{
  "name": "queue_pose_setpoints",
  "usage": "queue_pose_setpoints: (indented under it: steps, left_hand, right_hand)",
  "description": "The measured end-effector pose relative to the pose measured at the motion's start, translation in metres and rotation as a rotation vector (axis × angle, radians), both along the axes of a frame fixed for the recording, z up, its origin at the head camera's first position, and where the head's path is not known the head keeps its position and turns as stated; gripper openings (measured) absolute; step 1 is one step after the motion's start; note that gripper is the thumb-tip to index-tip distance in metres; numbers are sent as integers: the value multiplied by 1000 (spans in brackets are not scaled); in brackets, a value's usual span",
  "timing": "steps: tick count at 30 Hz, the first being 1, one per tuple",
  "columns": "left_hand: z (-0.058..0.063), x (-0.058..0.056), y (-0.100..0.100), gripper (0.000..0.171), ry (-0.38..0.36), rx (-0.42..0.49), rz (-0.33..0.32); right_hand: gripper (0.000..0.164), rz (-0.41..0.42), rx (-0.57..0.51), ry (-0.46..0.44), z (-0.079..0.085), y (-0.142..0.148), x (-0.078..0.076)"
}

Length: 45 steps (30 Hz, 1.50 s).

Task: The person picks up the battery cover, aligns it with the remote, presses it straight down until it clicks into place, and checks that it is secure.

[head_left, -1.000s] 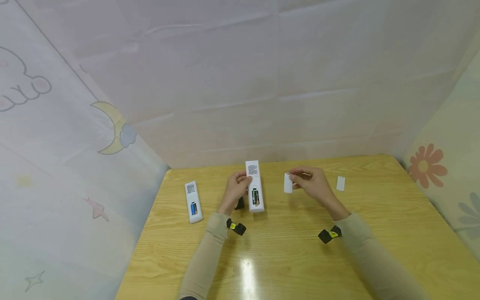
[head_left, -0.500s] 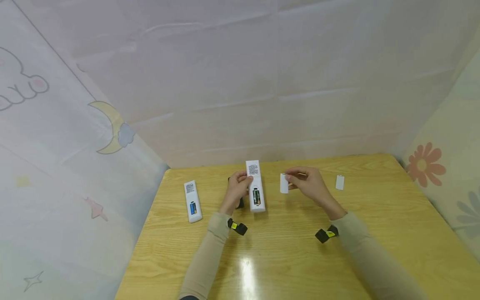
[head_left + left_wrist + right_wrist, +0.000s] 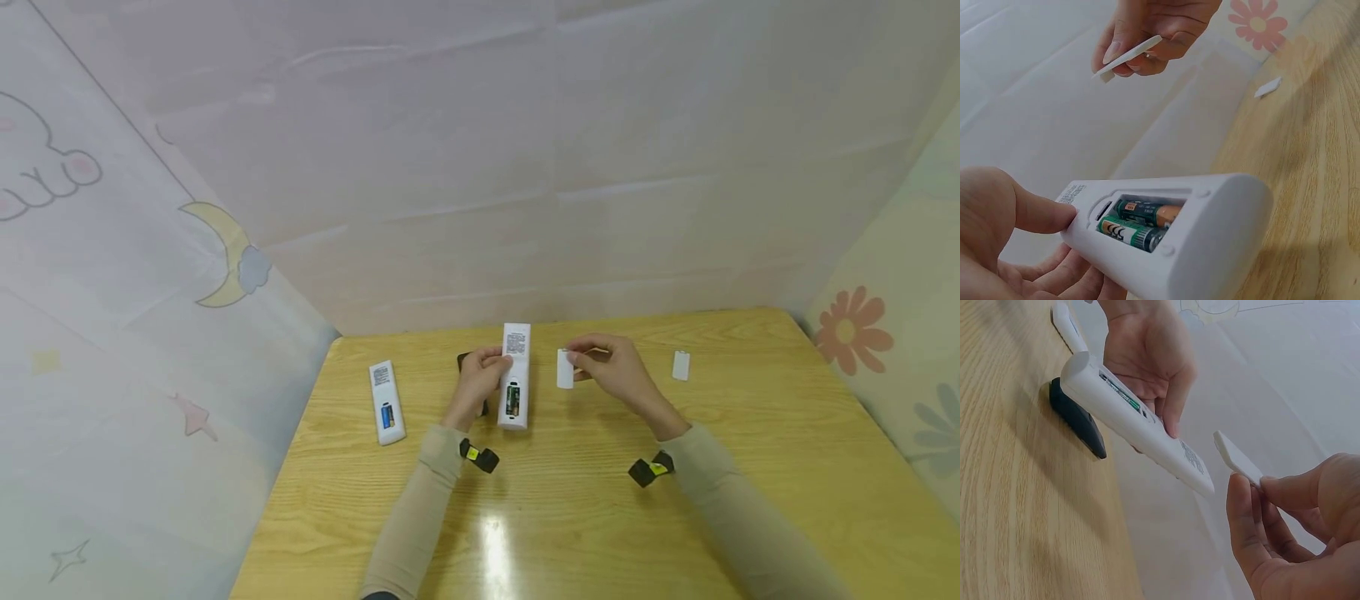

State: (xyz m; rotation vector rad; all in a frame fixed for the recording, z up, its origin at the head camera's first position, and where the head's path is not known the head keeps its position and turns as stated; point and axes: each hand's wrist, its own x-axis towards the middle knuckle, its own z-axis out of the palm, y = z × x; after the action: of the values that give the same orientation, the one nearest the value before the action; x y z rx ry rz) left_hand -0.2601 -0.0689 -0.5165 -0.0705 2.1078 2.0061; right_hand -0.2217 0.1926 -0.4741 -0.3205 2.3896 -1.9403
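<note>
Gripping white remote (image 3: 515, 373), left hand (image 3: 477, 383), black object (image 3: 1075, 417) partly covered (unidentifiable)

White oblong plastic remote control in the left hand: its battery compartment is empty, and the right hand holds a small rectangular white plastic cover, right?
Not empty: the left wrist view shows two cylindrical, partly green batteries inside the remote control. The right hand does hold the cover.

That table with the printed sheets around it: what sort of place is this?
Probably a small staged recording corner, though I can't rule out a child's room: a table beside creased sheets with a moon and a flower, and black wrist devices on the person.
</note>
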Motion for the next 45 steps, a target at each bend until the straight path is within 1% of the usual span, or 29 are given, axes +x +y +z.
queue_pose_setpoints:
  steps: [6,13,20,28,37,45]
  left_hand:
    - [1,0,1,46,-10,-4,3]
    - [5,1,4,42,-24,16,14]
    - [8,1,7,46,-30,26,23]
    - [6,1,8,51,-25,34,10]
    - [4,2,10,51,-21,45,10]
    - [5,3,12,51,-25,44,7]
  right_hand:
    - [26,1,-2,-10,1,-2,1]
    - [24,-6,9,-8,3,-3,0]
    - [24,-9,6,-21,6,-6,-1]
    - [27,4,6,-16,8,-7,2]
    - [25,10,-2,-18,8,-9,0]
    - [25,26,-19,-32,7,-14,0]
